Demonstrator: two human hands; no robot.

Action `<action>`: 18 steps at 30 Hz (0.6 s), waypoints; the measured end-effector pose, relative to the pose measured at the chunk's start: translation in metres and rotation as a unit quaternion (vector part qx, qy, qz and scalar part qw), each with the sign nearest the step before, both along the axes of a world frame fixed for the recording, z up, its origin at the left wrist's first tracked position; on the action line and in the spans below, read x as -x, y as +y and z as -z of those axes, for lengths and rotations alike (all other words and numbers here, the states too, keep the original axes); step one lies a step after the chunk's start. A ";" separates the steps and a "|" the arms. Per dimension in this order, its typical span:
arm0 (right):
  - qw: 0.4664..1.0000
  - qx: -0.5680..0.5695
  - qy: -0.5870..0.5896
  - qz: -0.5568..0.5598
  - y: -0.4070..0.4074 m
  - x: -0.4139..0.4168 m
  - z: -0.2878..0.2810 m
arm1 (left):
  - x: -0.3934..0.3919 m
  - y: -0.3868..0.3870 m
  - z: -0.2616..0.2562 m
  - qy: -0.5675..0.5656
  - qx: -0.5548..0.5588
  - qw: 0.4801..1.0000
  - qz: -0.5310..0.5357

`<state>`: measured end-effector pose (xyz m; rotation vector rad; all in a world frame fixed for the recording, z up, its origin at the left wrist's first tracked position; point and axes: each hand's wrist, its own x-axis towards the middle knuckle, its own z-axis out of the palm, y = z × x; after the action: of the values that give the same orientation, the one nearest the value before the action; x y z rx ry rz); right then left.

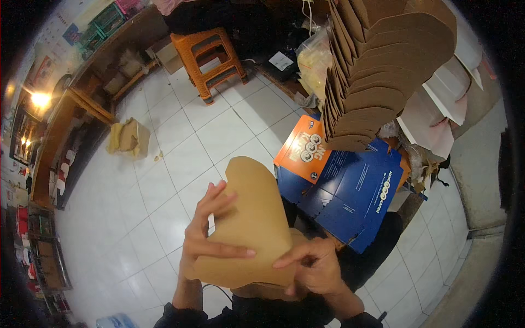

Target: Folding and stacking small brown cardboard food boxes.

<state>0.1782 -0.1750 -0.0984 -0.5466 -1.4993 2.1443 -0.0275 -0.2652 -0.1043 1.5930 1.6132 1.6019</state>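
A brown kraft paperboard piece (256,205) with a rounded upper end is held in front of my torso. Along its left side is my left hand (205,233), one digit lying flat across the face and the other fingers spread higher up. My right hand (313,262) pinches the lower right part, with its index fingertip on the board near a fold. More brown board shows below and behind this piece, partly hidden by it. Just to the right, flattened blue printed cardboard (348,197) with an orange panel (303,147) lies across my lap area and bears writing.
A tall fanned stack of brown paperboard pieces (381,82) stands at upper right, beside white folded card pieces (426,119). An orange plastic stool (209,61) and a small open carton (133,139) are on the white tiled floor (164,221). Wooden shelving (49,160) lines the left.
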 end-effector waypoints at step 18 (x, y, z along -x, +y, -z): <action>0.959 -0.270 -0.089 -0.004 0.034 -0.008 -0.003 | -0.056 -0.026 -0.005 -0.378 0.239 0.894 -0.039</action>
<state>0.1862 -0.1412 -0.0950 -0.5379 -2.0839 1.6113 0.0284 -0.2911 -0.0989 0.5448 1.4552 1.4339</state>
